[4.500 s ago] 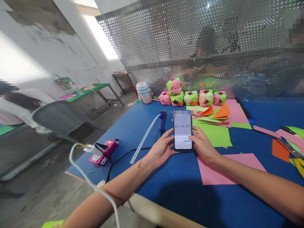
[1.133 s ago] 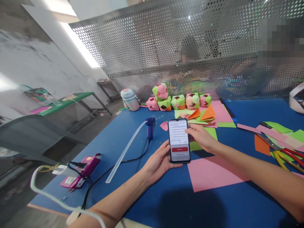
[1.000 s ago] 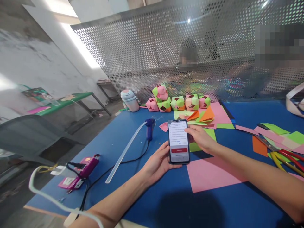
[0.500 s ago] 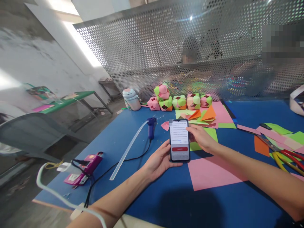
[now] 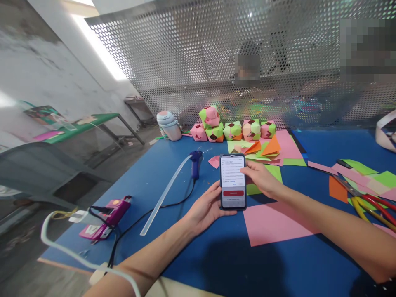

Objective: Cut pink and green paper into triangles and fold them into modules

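A smartphone [image 5: 233, 181] is held upright over the blue table, its lit screen showing lines of text and a red button. My left hand [image 5: 208, 208] grips it from the left and below, thumb along the left edge and fingers behind. On the other side, my right hand [image 5: 258, 177] is closed at the phone's right edge, one digit over the screen; its other fingers are partly hidden. Under my right forearm lies a pink paper sheet [image 5: 275, 227]. A blue glue gun [image 5: 195, 165] with a clear glue stick [image 5: 165, 196] in it rests left of the phone.
Folded paper balls [image 5: 232, 131] stand along the perforated metal screen [image 5: 192, 53], beside a bottle [image 5: 169, 126]. Loose coloured papers [image 5: 266, 148] lie behind the phone. Scissors [image 5: 365, 198] and paper strips are at right. A magenta power strip [image 5: 105, 220] with cables sits at left. People show through the screen.
The view has shifted slightly, so most things sit a little further left in the picture. Both hands stay on the smartphone, and the digit over its screen has moved slightly down.
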Tool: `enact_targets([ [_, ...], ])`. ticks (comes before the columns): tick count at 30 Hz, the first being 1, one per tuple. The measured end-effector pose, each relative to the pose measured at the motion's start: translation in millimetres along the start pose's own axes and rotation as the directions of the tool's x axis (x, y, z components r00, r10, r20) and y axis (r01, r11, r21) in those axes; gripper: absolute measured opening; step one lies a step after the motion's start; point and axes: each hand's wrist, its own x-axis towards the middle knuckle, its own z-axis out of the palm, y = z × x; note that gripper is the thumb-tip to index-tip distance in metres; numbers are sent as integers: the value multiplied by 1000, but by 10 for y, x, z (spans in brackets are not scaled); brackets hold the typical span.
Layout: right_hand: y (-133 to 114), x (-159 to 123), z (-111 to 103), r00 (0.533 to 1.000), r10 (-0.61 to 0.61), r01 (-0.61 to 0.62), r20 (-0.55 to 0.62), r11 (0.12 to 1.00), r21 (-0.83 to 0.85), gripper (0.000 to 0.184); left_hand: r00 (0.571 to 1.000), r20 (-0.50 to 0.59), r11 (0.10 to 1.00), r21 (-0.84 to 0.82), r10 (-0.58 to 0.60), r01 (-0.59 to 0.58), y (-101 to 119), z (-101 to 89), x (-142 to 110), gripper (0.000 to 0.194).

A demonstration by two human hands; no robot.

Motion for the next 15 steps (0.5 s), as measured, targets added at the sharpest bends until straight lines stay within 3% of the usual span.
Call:
enact_targets([
  [15, -8, -20, -14, 999, 33, -33, -8, 999, 22, 18, 1000, 7, 1000, 6, 6, -6, -7, -9, -3, 47],
])
